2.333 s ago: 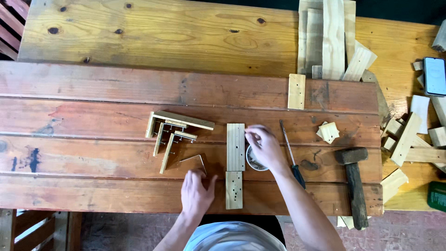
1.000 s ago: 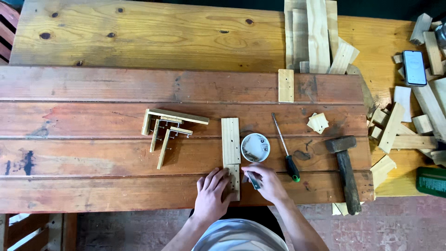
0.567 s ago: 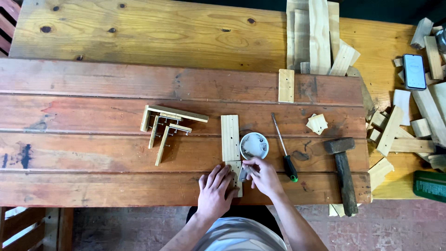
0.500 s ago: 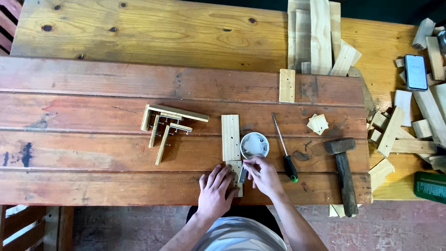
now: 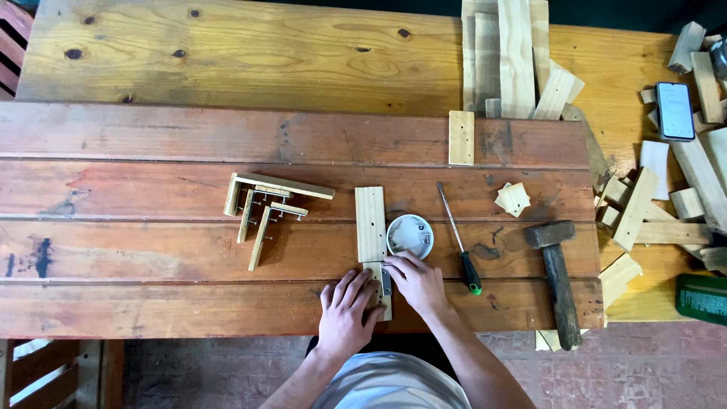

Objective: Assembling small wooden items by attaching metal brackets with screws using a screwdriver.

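Near the front edge of the red-brown plank workbench (image 5: 151, 303), about midway along it, both hands met over a small wooden block (image 5: 377, 291) with a small metal plate (image 5: 386, 282) on its right side. The left hand (image 5: 344, 314) lay flat, fingers spread and pressing on the block rather than closed around it; the right hand (image 5: 415, 282) had its fingertips pinched at the metal plate, though what they actually gripped could not be told. Directly behind the block, end to end with it, lay a longer pale wooden strip (image 5: 370, 223) with holes. Just right of the strip sat a round white dish (image 5: 410, 235), then a screwdriver with a green and black handle (image 5: 459, 241), and farther right a hammer (image 5: 556, 276) reaching the front edge. Left of the strip rested an assembly of thin wooden slats (image 5: 265, 208). A short pale block (image 5: 460, 137) stood toward the back, planks (image 5: 515, 57) lay beyond it, and a phone (image 5: 675, 110) lay among offcuts near the right end.
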